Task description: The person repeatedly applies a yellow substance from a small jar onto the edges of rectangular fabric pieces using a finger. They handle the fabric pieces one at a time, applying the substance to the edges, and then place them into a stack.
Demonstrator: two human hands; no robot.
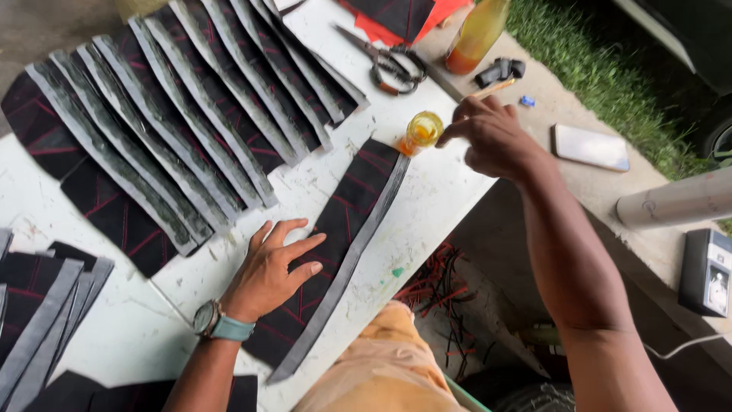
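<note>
My left hand (268,273) lies flat, fingers spread wide, pressing down on the black panel with red stitching (335,252) that runs from about seven o'clock up to one o'clock across the white desk (427,206). My right hand (494,139) is up at one o'clock, fingers pinched narrow round a thin wooden stick (492,88), its lower end over the little jar of amber glue (422,133), which stands just off the panel's top end. To do this well, I judge I should load the stick lightly and wipe it on the jar's rim so nothing drips across the stitched face; the grey strip along the panel's right edge looks like where the glue belongs. I would keep my left palm firm so the piece cannot skate, yet clear of that edge. The fanned row of finished pieces (160,130) at eleven o'clock lies close, so I should mind my elbow. Scissors (389,61) and a tall amber bottle (476,34) sit beyond the jar, at twelve.
</note>
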